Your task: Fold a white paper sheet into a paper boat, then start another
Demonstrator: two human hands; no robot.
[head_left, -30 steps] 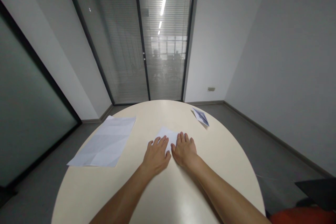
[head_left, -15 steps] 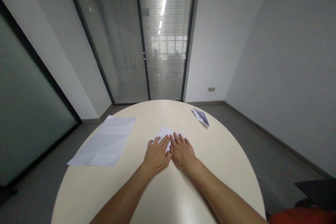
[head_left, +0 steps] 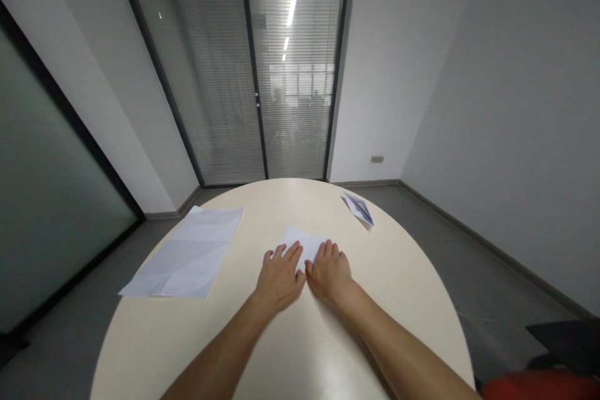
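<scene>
A small white folded paper (head_left: 307, 242) lies flat at the middle of the round table (head_left: 290, 197). My left hand (head_left: 281, 275) rests palm down on its left part, fingers spread. On the right part lies my right hand (head_left: 329, 269), also palm down, with its fingers stretched forward and lying flat. Both thumbs are near each other at the paper's near edge. The paper shows between and beyond the hands; its near corners are covered.
A large creased white sheet (head_left: 192, 253) lies at the table's left side. Near the back right edge is a folded paper piece (head_left: 359, 209). A red object (head_left: 539, 385) and a dark one (head_left: 569, 344) show beyond the table at the lower right.
My right hand has slid a little to the right along the paper, away from my left hand, uncovering more of the paper between them. My left hand has stayed in place.
</scene>
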